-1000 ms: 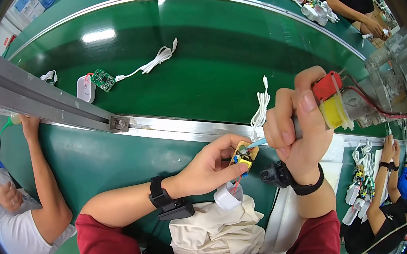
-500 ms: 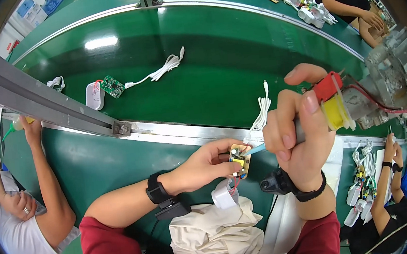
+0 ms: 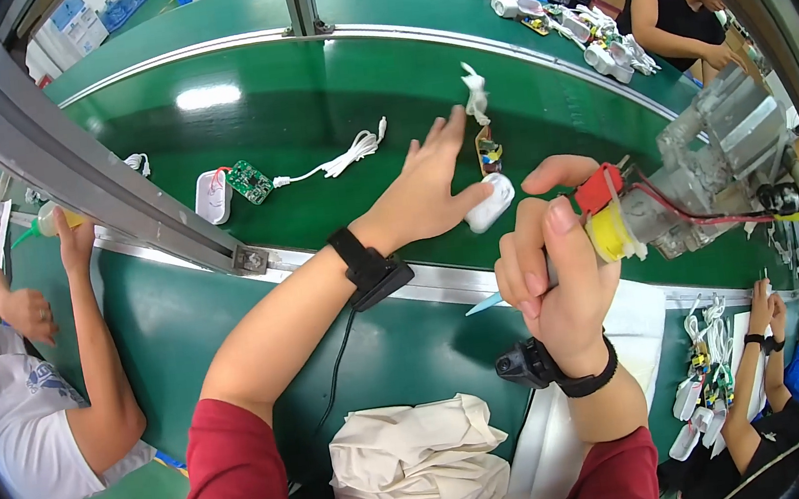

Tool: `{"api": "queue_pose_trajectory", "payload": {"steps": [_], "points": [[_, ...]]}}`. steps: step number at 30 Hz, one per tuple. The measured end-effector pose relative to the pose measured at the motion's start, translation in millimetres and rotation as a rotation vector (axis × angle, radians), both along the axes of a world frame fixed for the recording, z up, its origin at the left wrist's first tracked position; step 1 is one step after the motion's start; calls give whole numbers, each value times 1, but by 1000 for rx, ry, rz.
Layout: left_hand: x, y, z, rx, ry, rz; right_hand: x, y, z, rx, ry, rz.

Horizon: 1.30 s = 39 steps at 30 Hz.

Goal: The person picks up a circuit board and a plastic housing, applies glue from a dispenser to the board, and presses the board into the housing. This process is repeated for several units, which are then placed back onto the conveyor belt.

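Note:
My left hand [image 3: 420,186] reaches out over the green belt with its fingers spread, holding nothing. Its thumb is at a white plastic housing [image 3: 490,204]; I cannot tell whether they touch. Beyond the housing lie a small circuit board [image 3: 488,153] with a yellow part and a bundled white cable [image 3: 474,93]. My right hand [image 3: 561,285] grips a dispensing tool [image 3: 647,211] with a clear body, yellow band and red switch. Its pale blue tapered tip [image 3: 485,305] points left over the near table edge, away from the board.
Another white housing [image 3: 213,197] with a green board [image 3: 249,182] and white cable [image 3: 346,155] lies left on the belt. A metal post [image 3: 105,175] slants across the left. Cream cloth [image 3: 419,459] is bunched before me. Co-workers sit at left, right and far right.
My left hand has moved from the near table out to the belt and let go of the circuit board, now lying there with its housing and cable. The tool stays in my right hand.

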<state>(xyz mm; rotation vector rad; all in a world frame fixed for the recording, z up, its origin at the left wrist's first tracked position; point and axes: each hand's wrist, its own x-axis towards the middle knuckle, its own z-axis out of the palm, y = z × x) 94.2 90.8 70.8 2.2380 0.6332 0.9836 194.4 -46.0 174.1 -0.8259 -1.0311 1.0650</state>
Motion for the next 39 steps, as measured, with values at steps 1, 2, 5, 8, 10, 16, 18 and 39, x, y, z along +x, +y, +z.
{"api": "queue_pose_trajectory", "payload": {"steps": [1, 2, 5, 8, 10, 16, 18, 39], "points": [[-4, -2, 0, -20, 48, 75, 0, 0, 1, 3, 3, 3], [-10, -5, 0, -40, 97, 152, -1, 1, 1, 16, 1, 11], [-29, -8, 5, 61, 244, 261, 4, 2, 2, 38, -14, 10], [-68, -10, 23, 346, 587, 391, 4, 2, 4, 66, -29, 27], [-94, -13, 31, 508, 823, 476, 2, 0, 5, 67, -23, 32], [-142, -18, 34, 650, 1153, 700, 0, -6, 11, 63, 4, 50], [-145, -18, 35, 617, 1195, 704, -2, -7, 13, 65, -1, 52], [-112, -25, 69, -169, 534, 315, 0, -5, 12, 72, -3, 49]]}}
